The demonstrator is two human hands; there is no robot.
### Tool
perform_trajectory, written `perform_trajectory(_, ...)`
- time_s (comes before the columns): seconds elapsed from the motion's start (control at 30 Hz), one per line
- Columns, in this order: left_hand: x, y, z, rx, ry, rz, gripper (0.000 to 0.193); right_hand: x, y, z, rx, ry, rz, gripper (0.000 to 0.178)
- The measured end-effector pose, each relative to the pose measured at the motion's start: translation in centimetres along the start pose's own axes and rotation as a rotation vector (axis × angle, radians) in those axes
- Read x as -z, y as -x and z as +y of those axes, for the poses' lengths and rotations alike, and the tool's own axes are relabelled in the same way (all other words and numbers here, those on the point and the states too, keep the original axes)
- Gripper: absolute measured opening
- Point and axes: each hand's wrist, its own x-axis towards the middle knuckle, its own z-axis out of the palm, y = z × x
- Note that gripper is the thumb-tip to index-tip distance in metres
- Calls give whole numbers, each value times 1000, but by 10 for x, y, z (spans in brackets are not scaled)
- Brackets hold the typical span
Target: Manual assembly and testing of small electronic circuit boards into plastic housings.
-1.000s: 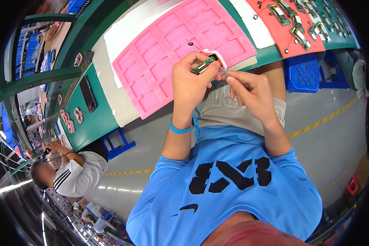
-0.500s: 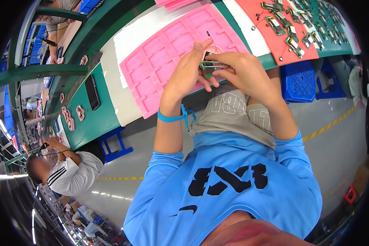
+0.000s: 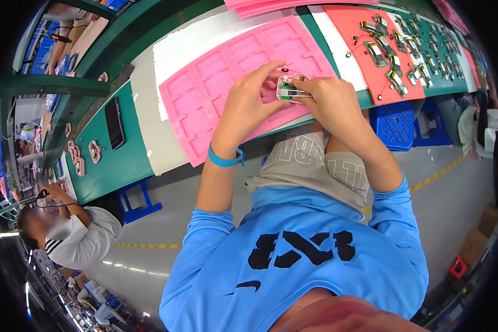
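Over the near right part of the pink moulded tray (image 3: 222, 115), I hold a small pale, clear-looking housing with a rounded outline (image 3: 283, 99). Inside it lies a green circuit board (image 3: 286, 88). My left hand (image 3: 248, 105) curls round the housing's left side, thumb at the near edge and fingers at the far edge. From the right, my right hand (image 3: 337, 104) pinches what look like thin metal tweezers (image 3: 301, 96) across the board. Its fingertips hide part of the housing. A small black round part (image 3: 285, 70) shows by my left fingertips.
Several circuit boards with wires (image 3: 395, 82) lie on a red mat (image 3: 365, 80) and the green bench at right. On the left are a black phone (image 3: 114, 123) and pink-edged housings (image 3: 94, 151). Blue stools (image 3: 392, 124) stand below. Another person (image 3: 86, 235) works at far left.
The housing has tilted so its open face with the board shows upward. My left hand has turned, its fingers now wrapping the housing's side. The whole view has shifted slightly.
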Motion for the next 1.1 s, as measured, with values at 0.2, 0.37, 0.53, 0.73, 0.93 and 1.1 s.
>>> perform_trajectory(0.2, -7, 0, -2, 80, 82, 64, 85, -2, -9, -2, -23, 12, -40, 33)
perform_trajectory(0.37, -3, 2, -6, 137, 152, 83, 89, -4, -17, 17, 89, -198, -92, 54)
perform_trajectory(0.53, -2, 10, -14, 165, 237, 60, 88, 29, -31, 7, 55, -233, -348, 63)
perform_trajectory(0.73, 9, 16, -15, 159, 247, 36, 76, 61, -161, -60, 465, -116, -140, 52)
perform_trajectory(0.93, -2, 7, -5, -242, -121, -36, 54, -42, -370, -110, 356, 309, -146, 38)
perform_trajectory(1.1, -1, 13, -14, -294, -142, -34, 41, -75, -394, -84, 371, 120, 91, 31)
